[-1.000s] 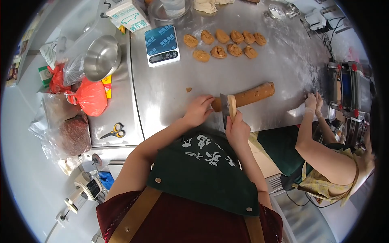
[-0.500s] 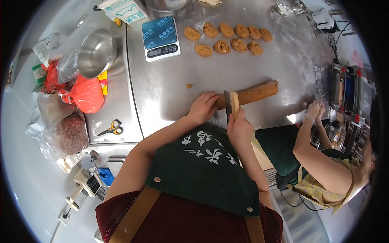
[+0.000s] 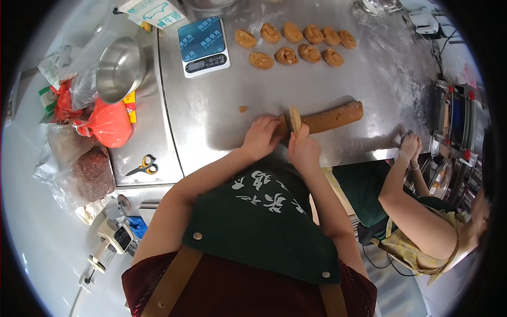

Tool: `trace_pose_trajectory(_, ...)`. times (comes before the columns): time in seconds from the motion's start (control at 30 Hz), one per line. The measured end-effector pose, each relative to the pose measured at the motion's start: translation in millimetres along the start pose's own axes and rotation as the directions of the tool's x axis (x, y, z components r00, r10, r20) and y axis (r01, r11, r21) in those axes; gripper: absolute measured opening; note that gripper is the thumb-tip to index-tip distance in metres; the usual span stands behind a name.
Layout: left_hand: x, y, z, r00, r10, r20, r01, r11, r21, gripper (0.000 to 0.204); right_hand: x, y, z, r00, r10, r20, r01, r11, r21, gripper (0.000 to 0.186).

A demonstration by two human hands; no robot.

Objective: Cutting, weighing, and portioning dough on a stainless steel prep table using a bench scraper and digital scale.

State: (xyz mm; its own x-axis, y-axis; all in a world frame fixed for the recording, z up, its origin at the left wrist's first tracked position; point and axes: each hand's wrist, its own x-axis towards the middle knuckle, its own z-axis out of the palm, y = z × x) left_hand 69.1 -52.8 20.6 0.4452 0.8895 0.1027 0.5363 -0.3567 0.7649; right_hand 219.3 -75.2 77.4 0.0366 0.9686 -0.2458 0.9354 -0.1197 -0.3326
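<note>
Right hand (image 3: 305, 150) is gripping the cutter (image 3: 295, 119) across the log (image 3: 334, 117), which is running rightward from the left hand's (image 3: 261, 138) fingers (image 3: 271, 122) (pinch: can't tell), so keeping those tucked is probably safest.

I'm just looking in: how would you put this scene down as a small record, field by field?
Left hand: at the left end of a brown dough log
Right hand: grip closed on a wooden-handled dough cutter, at the log near the left hand
Dough pieces: ten, in rows of six and four, beyond the log
Digital scale: left of the pieces
Farther left: steel bowl, scissors
Co-worker's hands: close together, at right
</note>
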Motion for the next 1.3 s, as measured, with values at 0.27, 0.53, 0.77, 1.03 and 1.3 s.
trace_pose_trajectory(0.27, 46.1, 2.1, -4.3, 0.831, -0.391, 0.396, 0.303, 0.915, 0.267, 0.051, -17.3, 6.1, 4.5, 0.993, -0.008, -0.115, 0.023, 0.991, 0.135, 0.031)
trace_pose_trajectory(0.53, -16.0, -0.4, -7.3, 0.969, -0.166, 0.185, 0.193, 0.972, -0.137, 0.047, -58.0, 8.2, 7.1, 0.972, 0.104, -0.211, -0.046, 0.965, 0.260, 0.034)
trace_pose_trajectory(0.77, 7.1, -48.6, -86.5, 0.882, -0.435, 0.182, 0.470, 0.778, -0.417, 0.043, -48.2, -5.4, 6.7, 0.975, 0.018, -0.221, 0.045, 0.959, 0.278, 0.033)
trace_pose_trajectory(1.03, 117.7, -106.5, -210.3, 0.963, -0.234, -0.131, 0.268, 0.821, 0.504, 0.048, -36.7, -19.9, 6.6, 0.981, -0.043, -0.188, 0.098, 0.949, 0.299, 0.031)
trace_pose_trajectory(1.3, 127.5, -134.3, -196.7, 0.977, 0.045, -0.210, 0.069, 0.859, 0.508, 0.048, -33.1, -25.9, 5.7, 0.979, -0.053, -0.195, 0.110, 0.949, 0.295, 0.030)
